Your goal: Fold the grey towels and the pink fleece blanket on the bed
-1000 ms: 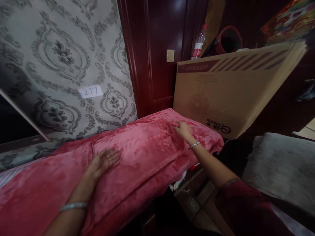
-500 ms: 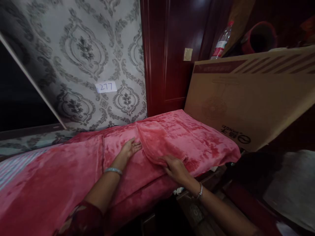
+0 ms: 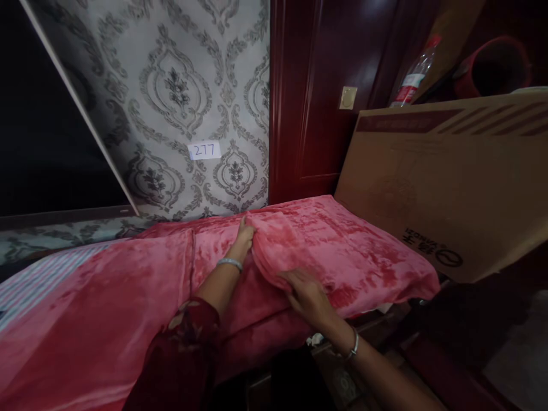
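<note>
A pink plush blanket (image 3: 342, 251) is spread over a long surface, with one part folded back into a rounded flap in the middle. At the flap's far left corner, my left hand (image 3: 245, 236) is closed on the folded edge, its thumb side up. My right hand (image 3: 307, 294) pinches the flap's near edge, fingers on top of the cloth and the thumb lower down. Between both hands the folded edge runs in a curve. Left of it lies another layer of the blanket with a seamed edge.
A large cardboard box (image 3: 428, 188) stands at the right, with a plastic bottle (image 3: 413, 83) behind its top edge. A dark screen (image 3: 55, 125) is at the left. Behind are a patterned wall (image 3: 205, 85) and a dark red panel (image 3: 317, 131). Striped cloth (image 3: 47, 274) shows at the left.
My left hand has moved away from me, from lying open on the blanket to gripping the flap's far corner. My right hand keeps its hold. The view has shifted slightly left.
</note>
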Demonstrator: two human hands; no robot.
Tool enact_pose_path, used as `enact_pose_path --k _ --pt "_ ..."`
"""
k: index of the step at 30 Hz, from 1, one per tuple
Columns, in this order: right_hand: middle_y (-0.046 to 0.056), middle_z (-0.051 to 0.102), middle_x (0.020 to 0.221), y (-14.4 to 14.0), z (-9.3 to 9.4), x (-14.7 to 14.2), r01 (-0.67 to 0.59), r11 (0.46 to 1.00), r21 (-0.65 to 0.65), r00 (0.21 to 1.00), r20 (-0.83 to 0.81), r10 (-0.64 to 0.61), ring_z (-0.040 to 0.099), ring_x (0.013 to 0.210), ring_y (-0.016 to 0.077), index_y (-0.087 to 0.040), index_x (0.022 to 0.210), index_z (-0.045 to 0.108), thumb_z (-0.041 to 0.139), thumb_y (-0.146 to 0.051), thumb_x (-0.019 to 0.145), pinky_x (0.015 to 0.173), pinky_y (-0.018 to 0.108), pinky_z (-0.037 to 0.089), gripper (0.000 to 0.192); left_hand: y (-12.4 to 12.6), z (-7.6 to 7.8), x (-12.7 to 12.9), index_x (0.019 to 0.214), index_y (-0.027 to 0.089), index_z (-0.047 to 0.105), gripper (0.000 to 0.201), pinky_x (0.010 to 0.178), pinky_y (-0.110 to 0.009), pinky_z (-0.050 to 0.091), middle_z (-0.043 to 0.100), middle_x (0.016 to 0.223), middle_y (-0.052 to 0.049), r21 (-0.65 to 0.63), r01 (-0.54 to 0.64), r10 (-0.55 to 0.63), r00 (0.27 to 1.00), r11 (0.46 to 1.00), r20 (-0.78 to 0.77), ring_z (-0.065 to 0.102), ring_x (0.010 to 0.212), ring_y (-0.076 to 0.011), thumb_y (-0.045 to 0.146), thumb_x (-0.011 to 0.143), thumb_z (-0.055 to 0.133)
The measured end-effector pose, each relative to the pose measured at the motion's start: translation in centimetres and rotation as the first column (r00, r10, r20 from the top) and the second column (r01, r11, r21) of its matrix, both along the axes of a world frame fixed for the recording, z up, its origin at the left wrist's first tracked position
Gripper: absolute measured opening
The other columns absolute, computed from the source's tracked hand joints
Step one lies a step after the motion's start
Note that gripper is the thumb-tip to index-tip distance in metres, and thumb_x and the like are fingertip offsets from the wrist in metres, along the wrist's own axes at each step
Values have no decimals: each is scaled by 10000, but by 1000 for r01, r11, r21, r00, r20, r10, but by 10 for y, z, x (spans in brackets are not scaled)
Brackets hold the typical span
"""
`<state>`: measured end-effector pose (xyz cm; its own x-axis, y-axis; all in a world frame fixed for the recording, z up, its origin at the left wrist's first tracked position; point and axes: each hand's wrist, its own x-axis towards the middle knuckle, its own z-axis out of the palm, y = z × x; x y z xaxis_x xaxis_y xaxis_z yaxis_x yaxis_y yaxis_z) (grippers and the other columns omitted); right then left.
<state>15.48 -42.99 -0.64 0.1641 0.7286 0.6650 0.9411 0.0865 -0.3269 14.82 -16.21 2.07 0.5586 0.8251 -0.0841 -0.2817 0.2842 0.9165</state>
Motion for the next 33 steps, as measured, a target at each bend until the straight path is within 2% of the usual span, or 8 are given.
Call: enact_pose_path --k 4,7,9,12,16,23,29,33 --pt "101 695 1042 17 23 -19 -27 997 74 999 45 23 602 938 234 -183 1180 647 511 -20 809 835 372 501 427 25 33 -15 1335 232 630 792 783 -243 540 710 1215 -47 126 -53 58 998 991 -39 670 940 -184 -79 607 597" --pt "101 693 1070 37 22 -47 -92 995 39 993 81 89 583 942 231 -180 1189 643 527 -51 870 845 387 489 363 43 41 -44 1314 215 653 782 756 -254 543 741 1090 -45 161 -75 91 991 984 -98 676 877 -185 -64 587 588" --pt "97 693 1058 49 10 -68 -119 993 -23 988 96 121 575 942 231 -181 1163 650 545 -86 907 827 382 483 293 50 33 -70 1300 183 660 755 724 -268 548 752 991 -57 158 -93 118 980 983 -159 682 829 -195 -42 581 603" --pt "80 685 1013 57 -14 -91 -139 983 -118 984 90 151 563 926 224 -184 1129 653 585 -100 910 775 354 468 244 51 7 -104 1261 121 672 693 672 -289 552 742 828 -65 131 -118 149 955 984 -258 684 742 -213 -3 580 636" --pt "62 673 978 58 -28 -100 -159 968 -193 979 98 180 551 923 226 -183 1140 648 630 -100 881 762 341 455 272 49 -17 -121 1329 135 620 729 651 -312 563 741 799 -56 107 -130 157 937 986 -312 687 698 -222 45 607 671" --pt "72 680 1044 63 -11 -97 -134 989 -60 986 92 139 548 945 226 -181 1212 630 561 -122 951 784 353 457 277 74 -5 -98 1276 177 672 684 627 -219 511 739 856 -31 192 -169 216 942 967 -256 633 663 -133 -28 627 615" --pt "71 672 983 73 -28 -107 -190 976 -110 971 128 204 552 921 222 -168 1170 635 602 -107 923 742 340 449 257 79 -25 -111 1235 70 669 602 562 -229 465 631 610 -7 198 -222 280 895 955 -346 584 557 -147 4 638 639" --pt "61 663 958 75 -35 -110 -192 970 -151 970 120 211 551 918 219 -184 1139 636 611 -102 912 756 339 436 242 83 -29 -120 1263 127 658 640 602 -249 502 704 736 -38 190 -182 242 893 965 -378 631 617 -170 49 629 685"
